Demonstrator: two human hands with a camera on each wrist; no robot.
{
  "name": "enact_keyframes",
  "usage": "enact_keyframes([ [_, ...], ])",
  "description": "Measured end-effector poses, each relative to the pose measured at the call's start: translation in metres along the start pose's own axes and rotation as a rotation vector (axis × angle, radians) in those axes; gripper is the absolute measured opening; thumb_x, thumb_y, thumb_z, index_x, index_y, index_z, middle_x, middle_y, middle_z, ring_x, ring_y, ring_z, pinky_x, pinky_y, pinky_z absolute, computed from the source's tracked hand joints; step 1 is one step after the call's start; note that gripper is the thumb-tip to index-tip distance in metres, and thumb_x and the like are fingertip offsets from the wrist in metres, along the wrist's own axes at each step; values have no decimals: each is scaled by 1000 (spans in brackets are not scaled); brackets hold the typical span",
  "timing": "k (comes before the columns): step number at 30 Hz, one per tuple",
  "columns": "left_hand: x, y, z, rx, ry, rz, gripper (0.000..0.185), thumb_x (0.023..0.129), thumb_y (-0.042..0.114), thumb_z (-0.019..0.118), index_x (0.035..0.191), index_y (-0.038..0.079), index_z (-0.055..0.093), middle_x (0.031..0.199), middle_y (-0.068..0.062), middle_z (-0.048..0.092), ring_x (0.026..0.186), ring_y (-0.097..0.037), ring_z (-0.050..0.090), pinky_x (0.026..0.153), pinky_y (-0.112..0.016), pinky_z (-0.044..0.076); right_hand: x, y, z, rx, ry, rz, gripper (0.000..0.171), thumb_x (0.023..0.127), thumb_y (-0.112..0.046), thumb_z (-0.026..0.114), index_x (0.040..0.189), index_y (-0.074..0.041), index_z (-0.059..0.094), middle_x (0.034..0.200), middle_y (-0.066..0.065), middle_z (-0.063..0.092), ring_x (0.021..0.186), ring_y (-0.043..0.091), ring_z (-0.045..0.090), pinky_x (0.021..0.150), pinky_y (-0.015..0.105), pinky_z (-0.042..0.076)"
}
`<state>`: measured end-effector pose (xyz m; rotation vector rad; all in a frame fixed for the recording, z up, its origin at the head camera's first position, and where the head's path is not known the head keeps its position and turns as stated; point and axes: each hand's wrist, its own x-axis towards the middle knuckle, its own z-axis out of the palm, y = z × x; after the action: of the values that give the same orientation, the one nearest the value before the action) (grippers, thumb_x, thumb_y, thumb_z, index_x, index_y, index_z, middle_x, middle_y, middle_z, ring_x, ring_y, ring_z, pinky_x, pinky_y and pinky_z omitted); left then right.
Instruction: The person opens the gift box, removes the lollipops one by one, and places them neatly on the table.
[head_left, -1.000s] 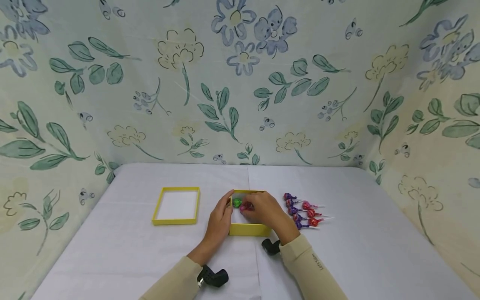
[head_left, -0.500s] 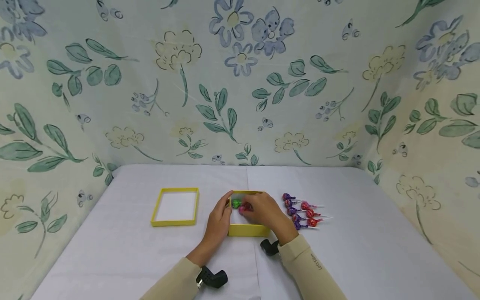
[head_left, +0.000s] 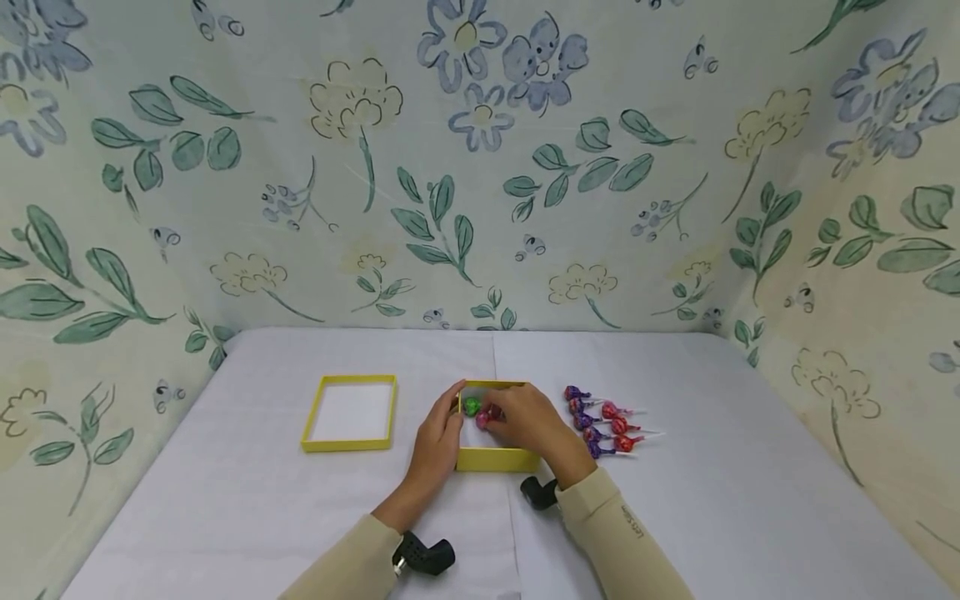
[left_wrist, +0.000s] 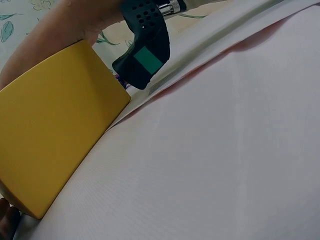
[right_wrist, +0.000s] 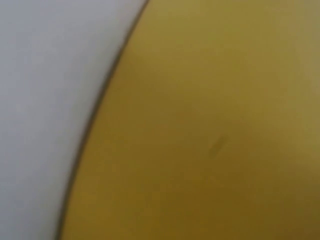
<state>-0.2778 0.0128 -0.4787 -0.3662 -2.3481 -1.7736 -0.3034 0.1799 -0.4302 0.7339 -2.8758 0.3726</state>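
A small yellow box [head_left: 497, 458] stands on the white table in the head view. Inside it lie a green lollipop [head_left: 472, 407] and a red lollipop [head_left: 487, 415]. My right hand [head_left: 525, 421] reaches into the box, its fingers curled around the red lollipop. My left hand [head_left: 438, 437] rests against the box's left wall, fingers fairly straight. The left wrist view shows the box's yellow outer wall [left_wrist: 47, 125] up close. The right wrist view is filled by a blurred yellow box wall [right_wrist: 210, 130].
The box's yellow lid [head_left: 351, 412] lies open side up to the left. Several purple and red lollipops [head_left: 603, 421] lie in a row right of the box. Flowered cloth walls close in the white table [head_left: 750, 467] at the back and both sides.
Almost nothing has moved. My right hand has shifted slightly over the red lollipop inside the box; the left hand stays against the box.
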Motion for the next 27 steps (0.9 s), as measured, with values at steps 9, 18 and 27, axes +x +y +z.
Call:
enact_keyframes([
  [9, -3, -4, 2, 3, 13, -7, 48, 99, 12, 40, 144, 26, 45, 147, 6, 43, 134, -15, 41, 111, -39, 34, -4, -1, 4, 16, -25, 15, 13, 81, -19, 78, 91, -20, 70, 78, -10, 65, 71, 6, 56, 73, 28, 52],
  [18, -4, -3, 3, -1, 9, 3, 47, 99, 11, 40, 145, 19, 44, 147, 4, 43, 134, -17, 41, 111, -42, 34, -6, 0, 3, 26, -51, 26, 18, 78, -27, 80, 91, -20, 69, 79, -10, 66, 73, 8, 56, 79, 31, 52],
  [27, 0, -2, 2, -3, 8, 17, 47, 100, 12, 39, 145, 25, 43, 148, 8, 42, 135, -14, 40, 111, -41, 33, -3, 0, -3, 3, -55, 13, 19, 79, -33, 79, 88, -20, 68, 73, -13, 64, 67, 5, 53, 88, 39, 47],
])
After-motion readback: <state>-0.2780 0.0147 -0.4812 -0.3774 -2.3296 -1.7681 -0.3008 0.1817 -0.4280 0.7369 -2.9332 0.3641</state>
